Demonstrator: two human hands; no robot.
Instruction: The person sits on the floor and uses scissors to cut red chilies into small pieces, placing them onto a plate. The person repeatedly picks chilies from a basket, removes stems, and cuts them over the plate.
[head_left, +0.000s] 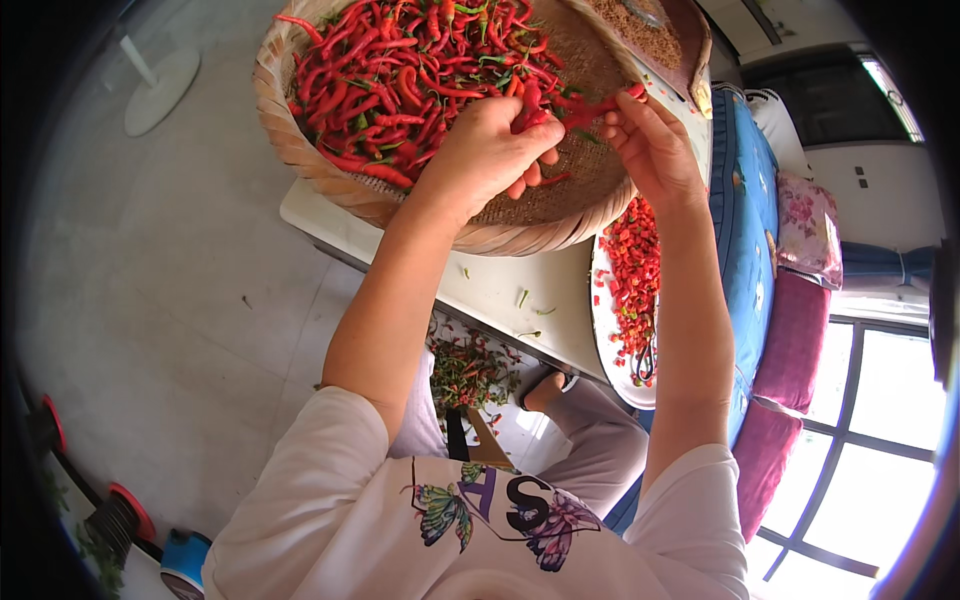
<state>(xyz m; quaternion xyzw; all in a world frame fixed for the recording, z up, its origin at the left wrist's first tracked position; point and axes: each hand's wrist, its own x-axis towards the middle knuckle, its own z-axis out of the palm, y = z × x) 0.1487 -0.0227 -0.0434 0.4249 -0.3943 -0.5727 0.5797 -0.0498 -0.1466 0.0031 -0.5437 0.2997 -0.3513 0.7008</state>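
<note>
Red chili peppers (390, 82), some with green stems, fill the left and far part of a round woven bamboo basket (525, 241). Over its near right part, my left hand (487, 154) is closed around red chili peppers (532, 101). My right hand (656, 146), above the basket's right rim, pinches a red chili pepper (596, 112) between thumb and fingers. That pepper spans the gap between my hands; blur hides where its left end stops. Below my right hand, a white dish (604, 322) with a dark rim holds chopped red pepper pieces (634, 262), partly covered by my forearm.
Black looped handles (643, 365) lie in the dish. Loose green stems (523, 298) are scattered on the white table (487, 281). A heap of stems and red scraps (472, 371) lies below the table edge. Brown flakes (652, 37) fill another basket. A blue sofa (739, 225) stands right.
</note>
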